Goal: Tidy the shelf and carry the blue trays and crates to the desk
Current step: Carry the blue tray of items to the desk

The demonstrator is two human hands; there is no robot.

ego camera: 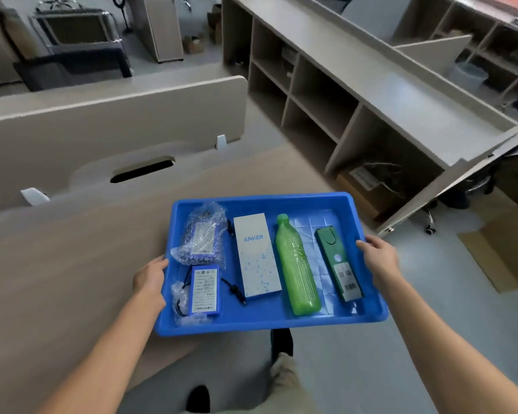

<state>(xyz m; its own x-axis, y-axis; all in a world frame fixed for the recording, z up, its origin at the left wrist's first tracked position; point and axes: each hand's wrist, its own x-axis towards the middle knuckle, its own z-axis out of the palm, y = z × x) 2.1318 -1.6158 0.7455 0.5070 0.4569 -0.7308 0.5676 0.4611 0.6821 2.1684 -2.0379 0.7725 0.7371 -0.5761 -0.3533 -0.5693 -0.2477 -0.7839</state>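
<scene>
A blue tray (269, 322) hangs in the air over the desk's right corner, held level. My left hand (150, 279) grips its left rim and my right hand (380, 258) grips its right rim. In the tray lie a bubble-wrapped blue pack (202, 237), a blue battery pack (204, 289) with black leads, a white Anker box (256, 253), a green plastic bottle (295, 265) and a green circuit board (338, 262). The light wooden desk (72, 249) spreads out to the left under the tray.
A beige divider panel (111, 121) stands along the desk's far edge, beside a cable slot (142, 171). A low open shelf unit (341, 94) runs to the right, holding a cardboard box (362, 186). More cardboard (503, 252) lies on the floor at right. My feet show below.
</scene>
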